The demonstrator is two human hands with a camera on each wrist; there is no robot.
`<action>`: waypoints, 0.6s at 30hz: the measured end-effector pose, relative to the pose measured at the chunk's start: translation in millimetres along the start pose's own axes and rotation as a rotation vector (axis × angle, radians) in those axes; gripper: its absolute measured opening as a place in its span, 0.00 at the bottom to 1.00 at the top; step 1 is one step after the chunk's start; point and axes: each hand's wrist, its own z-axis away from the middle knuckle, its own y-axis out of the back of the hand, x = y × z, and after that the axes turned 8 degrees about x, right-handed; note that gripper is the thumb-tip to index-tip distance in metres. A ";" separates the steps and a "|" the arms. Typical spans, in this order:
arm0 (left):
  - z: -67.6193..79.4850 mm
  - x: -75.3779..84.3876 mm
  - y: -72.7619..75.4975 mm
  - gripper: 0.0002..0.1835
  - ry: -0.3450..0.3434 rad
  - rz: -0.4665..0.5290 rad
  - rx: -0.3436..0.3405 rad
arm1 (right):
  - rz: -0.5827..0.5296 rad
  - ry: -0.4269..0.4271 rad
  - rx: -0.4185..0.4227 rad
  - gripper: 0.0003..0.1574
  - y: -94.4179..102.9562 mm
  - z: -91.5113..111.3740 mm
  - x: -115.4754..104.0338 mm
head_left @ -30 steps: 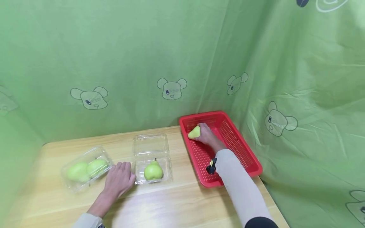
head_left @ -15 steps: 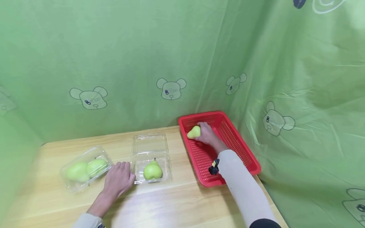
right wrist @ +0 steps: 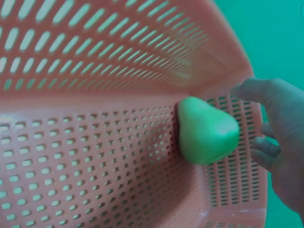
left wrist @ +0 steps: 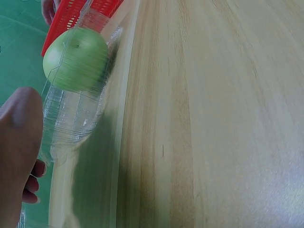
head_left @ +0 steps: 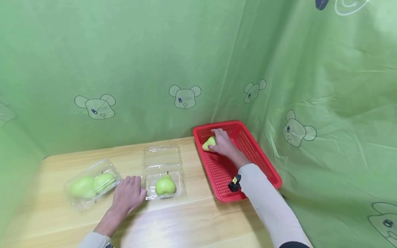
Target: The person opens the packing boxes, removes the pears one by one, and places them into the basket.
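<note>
In the head view a green pear (head_left: 208, 144) lies in the far left corner of the red basket (head_left: 277, 179). My right hand (head_left: 224, 144) is beside it with the fingers spread. The right wrist view shows a gap between the fingers and the pear (right wrist: 206, 133). My left hand (head_left: 128, 194) rests by the table's middle left with its fingers loosely curled, and nothing shows in its grasp. To its right stands an unlidded clear plastic clamshell box (head_left: 181, 177) with a pear (head_left: 165, 185) inside; the left wrist view shows this pear (left wrist: 78, 59) past the thumb.
Left of the left hand a closed clear box (head_left: 93, 168) holds two green pears (head_left: 83, 187). The wooden table (head_left: 173, 224) reaches back to a green curtain (head_left: 139, 69), which also hangs along the right side near the basket.
My right hand has loosened from the pear, its fingers spreading and lifting while the pear stays in the basket. The left hand and both boxes hold still; the head view shifts slightly.
</note>
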 end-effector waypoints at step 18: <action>0.2 2.4 1.0 0.07 0.025 0.020 -0.020 | -0.072 0.116 0.013 0.47 23.9 22.3 -80.6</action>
